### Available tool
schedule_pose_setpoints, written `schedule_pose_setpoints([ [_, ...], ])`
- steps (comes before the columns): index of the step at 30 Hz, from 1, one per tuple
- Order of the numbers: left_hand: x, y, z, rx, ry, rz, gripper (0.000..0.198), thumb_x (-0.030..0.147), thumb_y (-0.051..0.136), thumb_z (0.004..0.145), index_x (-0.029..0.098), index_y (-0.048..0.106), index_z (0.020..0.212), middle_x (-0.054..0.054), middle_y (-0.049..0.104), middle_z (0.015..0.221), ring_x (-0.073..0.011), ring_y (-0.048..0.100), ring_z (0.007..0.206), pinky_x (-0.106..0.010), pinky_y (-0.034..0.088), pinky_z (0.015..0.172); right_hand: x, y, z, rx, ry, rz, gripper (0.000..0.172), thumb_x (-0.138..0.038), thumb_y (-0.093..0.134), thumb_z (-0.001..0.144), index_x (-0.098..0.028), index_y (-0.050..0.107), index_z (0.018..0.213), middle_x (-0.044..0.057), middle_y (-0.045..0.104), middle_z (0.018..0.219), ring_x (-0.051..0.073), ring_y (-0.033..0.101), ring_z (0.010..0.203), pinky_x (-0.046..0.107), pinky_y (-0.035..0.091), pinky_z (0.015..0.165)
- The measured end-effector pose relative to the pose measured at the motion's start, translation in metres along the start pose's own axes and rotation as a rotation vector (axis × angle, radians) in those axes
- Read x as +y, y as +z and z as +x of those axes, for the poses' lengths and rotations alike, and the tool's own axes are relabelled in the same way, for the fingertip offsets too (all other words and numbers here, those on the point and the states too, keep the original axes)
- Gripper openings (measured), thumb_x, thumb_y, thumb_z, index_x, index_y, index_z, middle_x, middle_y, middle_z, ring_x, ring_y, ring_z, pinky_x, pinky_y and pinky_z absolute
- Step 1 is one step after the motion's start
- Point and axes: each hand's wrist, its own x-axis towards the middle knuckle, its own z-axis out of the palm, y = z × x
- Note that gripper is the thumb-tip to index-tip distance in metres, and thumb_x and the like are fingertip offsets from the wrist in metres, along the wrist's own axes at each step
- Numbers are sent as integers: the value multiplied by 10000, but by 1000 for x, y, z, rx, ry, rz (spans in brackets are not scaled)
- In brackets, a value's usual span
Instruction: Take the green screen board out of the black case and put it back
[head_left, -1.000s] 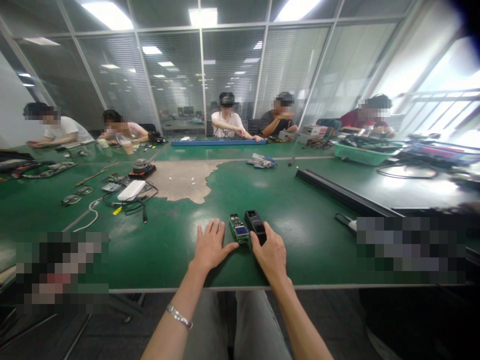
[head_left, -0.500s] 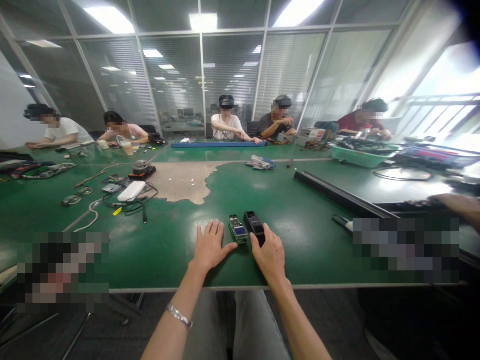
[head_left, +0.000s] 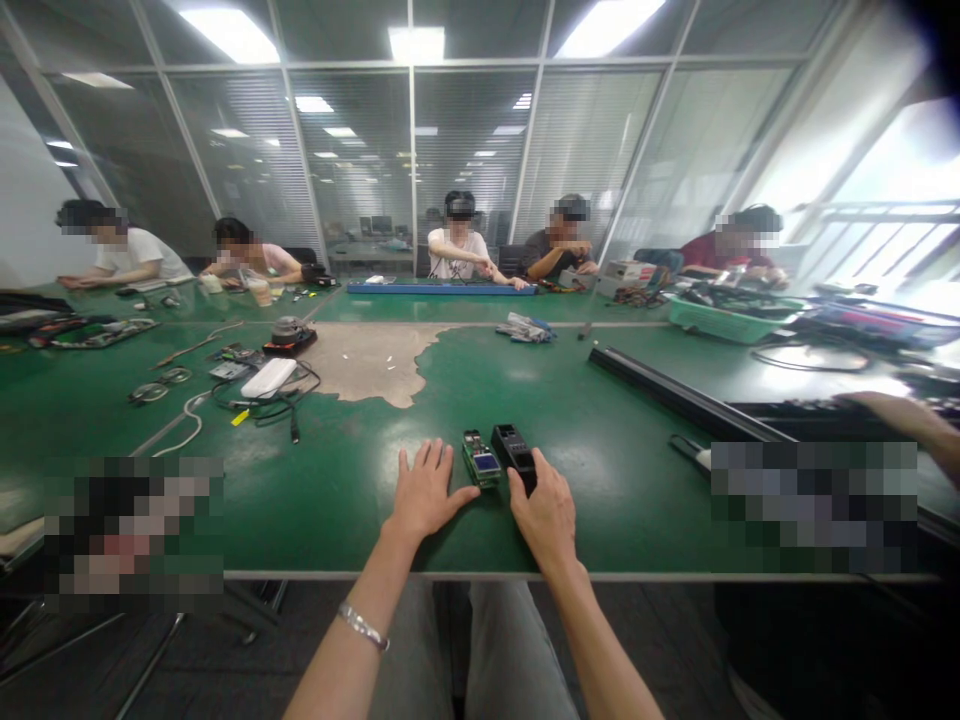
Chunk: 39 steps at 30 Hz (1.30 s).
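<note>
Since a second ago, a neighbour's arm (head_left: 911,418) reaches further in from the right edge over the worktop (head_left: 630,500); the two hands nearest me keep their places; the left hand (head_left: 426,492) lies palm down, fingers spread, its thumb just beside a green circuit board (head_left: 480,460); the right hand (head_left: 546,508) pinches the near end of a black case (head_left: 511,444) between thumb and fingers; the case sits just right of the board.
</note>
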Motion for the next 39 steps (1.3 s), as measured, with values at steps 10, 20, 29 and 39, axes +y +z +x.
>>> schedule_pose_setpoints([
  [10,1,-3,0,-16,0,1,860,802,212,874,208,360,1478,-124,291,1573,-326,211,1452,-603,124,1154,-19,-17,18,57,165,152,620,-526,493,883,-76,577,1301,201,662,1192,279,644,984,408,488,890],
  [20,1,-2,-1,-22,18,6,947,830,300,824,160,320,1491,-162,276,1571,-353,204,1449,-622,109,1147,-71,-13,13,29,-14,66,564,-465,477,907,-65,566,1294,181,678,1136,306,601,1024,416,461,902],
  [29,-1,0,1,-42,11,9,869,748,346,858,161,311,1497,-147,263,1579,-346,193,1453,-616,97,1152,-66,-6,2,-17,-42,17,543,-451,454,920,-86,532,1314,169,669,1139,295,584,1029,409,457,887],
  [39,0,-2,0,-27,18,10,843,712,374,863,155,320,1493,-142,267,1578,-339,203,1450,-609,83,1161,-57,4,-15,-41,-64,22,530,-407,465,915,-97,505,1344,157,657,1166,294,570,1048,415,463,892],
])
